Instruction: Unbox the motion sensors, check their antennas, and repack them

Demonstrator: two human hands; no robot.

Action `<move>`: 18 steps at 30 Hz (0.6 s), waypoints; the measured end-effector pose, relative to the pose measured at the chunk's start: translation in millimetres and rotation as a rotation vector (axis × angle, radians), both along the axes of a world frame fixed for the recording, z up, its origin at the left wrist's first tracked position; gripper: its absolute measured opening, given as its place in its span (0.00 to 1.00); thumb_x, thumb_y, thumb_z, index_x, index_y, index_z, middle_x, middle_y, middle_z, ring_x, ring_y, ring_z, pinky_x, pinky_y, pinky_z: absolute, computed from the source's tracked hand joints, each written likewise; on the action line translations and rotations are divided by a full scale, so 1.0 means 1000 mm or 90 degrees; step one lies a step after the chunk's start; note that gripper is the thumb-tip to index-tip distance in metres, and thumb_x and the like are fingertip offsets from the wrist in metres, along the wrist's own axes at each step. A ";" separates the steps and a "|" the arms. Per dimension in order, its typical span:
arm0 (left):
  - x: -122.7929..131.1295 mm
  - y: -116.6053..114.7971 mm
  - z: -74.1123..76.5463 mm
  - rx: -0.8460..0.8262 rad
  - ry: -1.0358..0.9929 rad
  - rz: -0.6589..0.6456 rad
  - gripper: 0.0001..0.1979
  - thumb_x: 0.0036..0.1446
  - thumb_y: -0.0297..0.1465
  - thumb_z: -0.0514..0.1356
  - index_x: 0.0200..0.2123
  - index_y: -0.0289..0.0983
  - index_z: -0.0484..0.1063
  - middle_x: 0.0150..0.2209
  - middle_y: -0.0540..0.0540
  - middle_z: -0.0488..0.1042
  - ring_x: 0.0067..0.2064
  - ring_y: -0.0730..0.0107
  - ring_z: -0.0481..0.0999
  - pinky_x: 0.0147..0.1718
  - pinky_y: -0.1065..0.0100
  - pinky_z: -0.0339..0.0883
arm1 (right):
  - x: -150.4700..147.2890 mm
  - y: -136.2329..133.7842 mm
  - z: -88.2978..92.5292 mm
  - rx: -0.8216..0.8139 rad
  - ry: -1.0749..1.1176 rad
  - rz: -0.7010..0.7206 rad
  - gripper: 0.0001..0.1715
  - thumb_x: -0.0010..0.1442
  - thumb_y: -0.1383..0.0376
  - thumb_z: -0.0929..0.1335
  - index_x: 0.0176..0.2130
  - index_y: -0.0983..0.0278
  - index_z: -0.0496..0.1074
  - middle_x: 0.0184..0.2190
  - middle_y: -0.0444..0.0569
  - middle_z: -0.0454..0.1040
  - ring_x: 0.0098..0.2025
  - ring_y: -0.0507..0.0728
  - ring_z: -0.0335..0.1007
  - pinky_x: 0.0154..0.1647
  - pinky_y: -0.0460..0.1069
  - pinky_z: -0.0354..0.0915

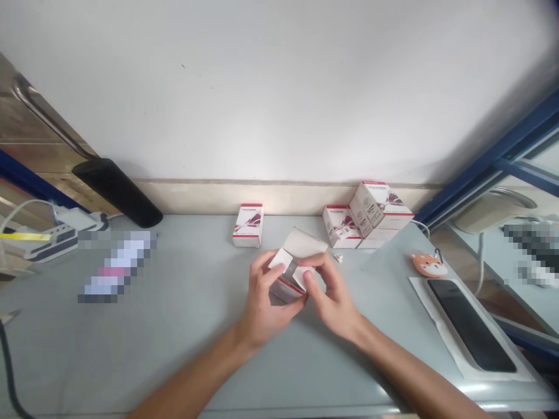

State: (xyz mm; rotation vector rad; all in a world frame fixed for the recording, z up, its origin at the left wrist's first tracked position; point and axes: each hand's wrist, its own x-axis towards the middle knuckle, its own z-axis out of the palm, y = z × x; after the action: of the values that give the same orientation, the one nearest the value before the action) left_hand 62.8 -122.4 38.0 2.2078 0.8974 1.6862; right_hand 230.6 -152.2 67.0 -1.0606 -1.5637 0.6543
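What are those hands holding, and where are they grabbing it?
A small open box. The left hand grips its left side; the right hand holds it by the right flap at the top.

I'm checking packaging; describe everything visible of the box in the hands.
The box looks like thin card, white with red trim. It's tilted, lid raised, two small white flaps at its opening with grey between. The left hand and right hand hold it, a thumb at each flap, over the table; contact is unclear.
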 end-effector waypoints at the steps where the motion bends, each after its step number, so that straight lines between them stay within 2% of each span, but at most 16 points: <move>1: 0.000 0.000 0.000 0.011 0.005 0.006 0.36 0.56 0.25 0.72 0.62 0.47 0.60 0.61 0.39 0.64 0.61 0.54 0.75 0.53 0.51 0.79 | 0.000 -0.001 0.001 0.025 0.007 -0.020 0.07 0.73 0.64 0.67 0.51 0.56 0.69 0.48 0.50 0.73 0.50 0.59 0.73 0.53 0.58 0.71; 4: 0.000 0.001 0.000 0.031 0.026 0.023 0.37 0.55 0.29 0.74 0.62 0.49 0.59 0.60 0.39 0.64 0.60 0.55 0.76 0.53 0.51 0.79 | 0.002 -0.001 0.006 0.153 0.041 -0.090 0.29 0.68 0.70 0.70 0.63 0.52 0.60 0.56 0.54 0.70 0.55 0.61 0.73 0.53 0.60 0.73; 6: 0.001 0.000 -0.002 0.029 0.034 0.027 0.37 0.56 0.32 0.75 0.62 0.49 0.59 0.60 0.39 0.65 0.60 0.54 0.75 0.53 0.50 0.79 | 0.005 -0.001 0.010 0.220 0.011 -0.068 0.38 0.66 0.72 0.71 0.67 0.52 0.56 0.57 0.55 0.71 0.55 0.62 0.75 0.55 0.61 0.74; 8: 0.001 0.000 -0.006 0.011 0.027 0.023 0.38 0.56 0.34 0.75 0.63 0.49 0.58 0.61 0.39 0.64 0.62 0.53 0.74 0.55 0.48 0.78 | 0.008 0.000 0.014 0.232 -0.054 -0.029 0.34 0.65 0.73 0.71 0.65 0.53 0.62 0.54 0.54 0.75 0.53 0.61 0.76 0.55 0.60 0.74; 11: 0.000 -0.001 -0.011 -0.013 0.015 0.000 0.41 0.56 0.35 0.75 0.66 0.50 0.57 0.62 0.38 0.62 0.63 0.51 0.73 0.56 0.45 0.78 | 0.012 0.000 0.019 0.222 -0.083 -0.028 0.25 0.65 0.74 0.71 0.58 0.55 0.70 0.52 0.53 0.76 0.52 0.61 0.78 0.52 0.59 0.75; 18: 0.001 0.000 -0.015 -0.092 -0.038 -0.055 0.40 0.58 0.34 0.74 0.66 0.49 0.55 0.63 0.37 0.61 0.63 0.51 0.73 0.55 0.45 0.78 | 0.011 -0.001 0.024 0.196 -0.097 0.029 0.18 0.65 0.72 0.71 0.51 0.55 0.72 0.53 0.53 0.76 0.54 0.62 0.78 0.54 0.60 0.76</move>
State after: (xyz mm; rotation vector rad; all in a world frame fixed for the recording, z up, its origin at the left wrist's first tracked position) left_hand 64.3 -121.9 22.6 2.0611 0.8672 1.5878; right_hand 241.3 -152.8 91.4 -0.8603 -1.7585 0.3533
